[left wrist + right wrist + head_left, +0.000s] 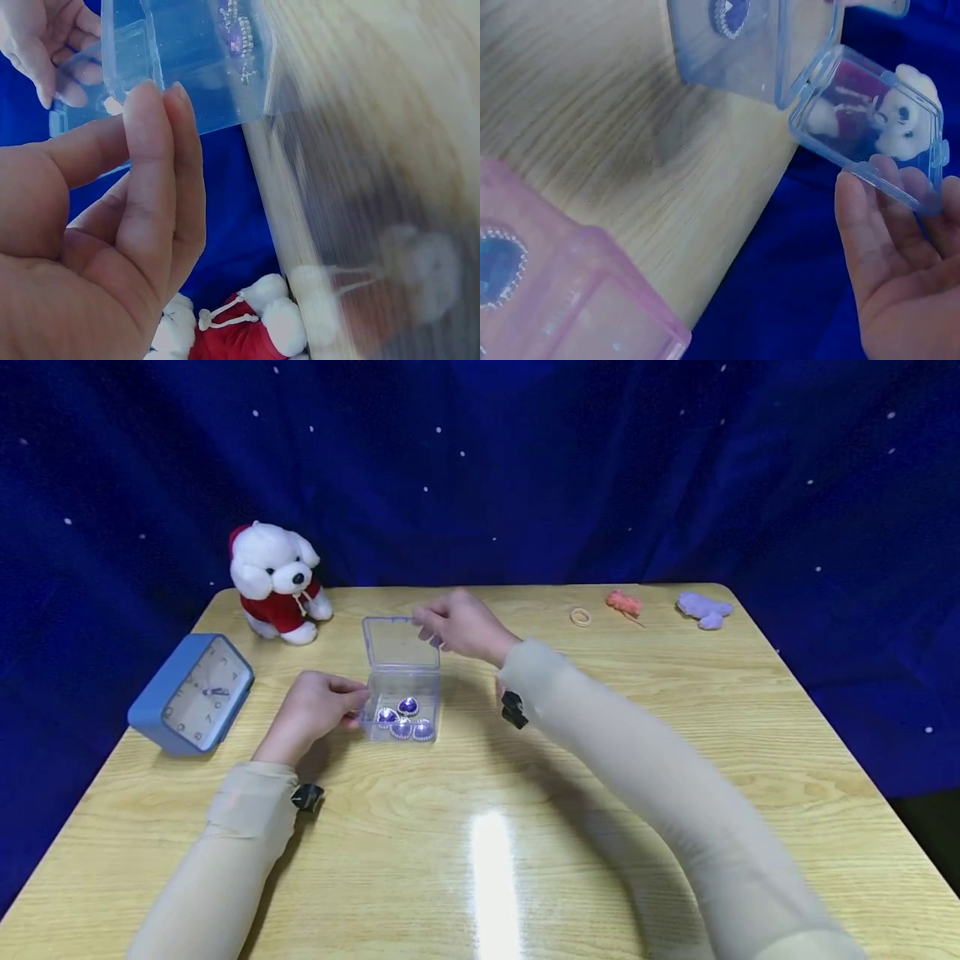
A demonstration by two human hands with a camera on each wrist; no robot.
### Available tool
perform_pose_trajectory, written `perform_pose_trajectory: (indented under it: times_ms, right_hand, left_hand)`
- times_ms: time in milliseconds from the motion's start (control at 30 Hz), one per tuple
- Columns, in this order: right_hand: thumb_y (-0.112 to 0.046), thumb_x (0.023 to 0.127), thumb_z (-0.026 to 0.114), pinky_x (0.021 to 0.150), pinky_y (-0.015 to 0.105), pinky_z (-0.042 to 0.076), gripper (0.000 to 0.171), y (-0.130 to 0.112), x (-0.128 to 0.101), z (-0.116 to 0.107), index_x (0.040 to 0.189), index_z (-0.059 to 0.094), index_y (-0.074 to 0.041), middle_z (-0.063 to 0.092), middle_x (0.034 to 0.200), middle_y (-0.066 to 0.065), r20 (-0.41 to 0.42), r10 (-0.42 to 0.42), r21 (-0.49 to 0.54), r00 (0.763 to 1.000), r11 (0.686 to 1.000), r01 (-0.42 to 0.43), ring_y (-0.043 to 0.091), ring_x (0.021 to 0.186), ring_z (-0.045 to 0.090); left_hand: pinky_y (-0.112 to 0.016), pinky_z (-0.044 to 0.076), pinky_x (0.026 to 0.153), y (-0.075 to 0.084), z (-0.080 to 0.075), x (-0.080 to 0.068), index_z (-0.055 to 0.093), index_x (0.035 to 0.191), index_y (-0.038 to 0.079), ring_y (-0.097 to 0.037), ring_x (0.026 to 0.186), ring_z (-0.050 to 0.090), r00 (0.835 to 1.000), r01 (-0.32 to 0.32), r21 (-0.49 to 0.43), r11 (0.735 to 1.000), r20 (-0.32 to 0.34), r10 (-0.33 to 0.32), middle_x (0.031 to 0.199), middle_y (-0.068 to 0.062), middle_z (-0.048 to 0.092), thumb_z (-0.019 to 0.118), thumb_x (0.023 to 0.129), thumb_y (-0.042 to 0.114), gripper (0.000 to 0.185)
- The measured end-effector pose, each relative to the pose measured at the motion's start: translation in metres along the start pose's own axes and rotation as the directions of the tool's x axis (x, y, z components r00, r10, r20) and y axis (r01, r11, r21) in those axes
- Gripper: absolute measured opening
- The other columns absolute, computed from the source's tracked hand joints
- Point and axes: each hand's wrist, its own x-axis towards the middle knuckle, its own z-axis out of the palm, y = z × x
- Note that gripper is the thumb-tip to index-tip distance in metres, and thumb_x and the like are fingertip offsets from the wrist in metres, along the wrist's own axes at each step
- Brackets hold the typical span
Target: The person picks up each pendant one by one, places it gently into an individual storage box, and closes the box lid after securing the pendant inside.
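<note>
Head view shows a clear plastic box (401,706) near the middle of the bench (600,760), purple gems (405,718) lying inside. Its lid (397,643) stands raised. Right hand (461,625) pinches the lid's far edge; left hand (318,710) holds the box's side with fingers curled round it. Farther left sit a plush bear (277,581) and a blue clock (191,692).
</note>
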Motion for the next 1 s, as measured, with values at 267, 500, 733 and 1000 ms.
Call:
perform_pose_trajectory:
  times_ms: [267,500,733,1000]
  right_hand:
    - [-0.032,0.102,0.056,0.080,0.029,0.052,0.030,-0.008,-0.029,0.001,0.112,0.075,-0.011,0.073,0.105,0.004,0.008,-0.077,-0.178,0.997,0.981,0.077,0.014,0.089,0.064]
    - [-0.031,0.101,0.060,0.085,0.026,0.051,0.029,-0.004,-0.050,0.016,0.116,0.074,-0.012,0.072,0.110,0.001,-0.003,-0.173,-0.282,0.985,0.945,0.165,0.010,0.094,0.065]
    - [-0.025,0.099,0.063,0.097,0.031,0.048,0.024,0.011,-0.071,0.041,0.113,0.075,-0.009,0.071,0.113,0.007,0.036,-0.429,-0.468,0.903,0.791,0.395,0.019,0.106,0.065]
    - [-0.018,0.096,0.067,0.094,0.026,0.050,0.020,0.023,-0.082,0.056,0.109,0.076,-0.006,0.069,0.116,0.010,0.126,-0.493,-0.586,0.861,0.663,0.466,0.022,0.107,0.065]
  left_hand:
    - [-0.027,0.054,0.065,0.002,0.004,0.002,0.067,0.120,-0.005,-0.010,0.067,0.064,1.000,-0.004,-0.027,1.000,0.005,0.004,0.101,-0.017,0.070,0.062,0.099,0.017,0.031]
    - [-0.024,0.054,0.065,0.001,0.002,0.003,0.065,0.124,-0.006,-0.008,0.068,0.066,0.999,-0.016,-0.047,0.999,0.037,0.018,0.108,-0.020,0.069,0.061,0.100,0.019,0.035]
    - [-0.024,0.056,0.069,-0.003,-0.013,-0.003,0.062,0.127,-0.008,-0.009,0.073,0.067,0.998,-0.059,-0.009,0.998,-0.024,0.059,0.113,-0.022,0.067,0.055,0.103,0.015,0.034]
    - [-0.047,0.052,0.087,-0.001,-0.018,-0.011,0.073,0.112,-0.001,-0.032,0.103,0.066,0.810,-0.509,0.355,0.784,-0.109,0.576,0.115,-0.017,0.069,0.072,0.092,0.013,0.024]
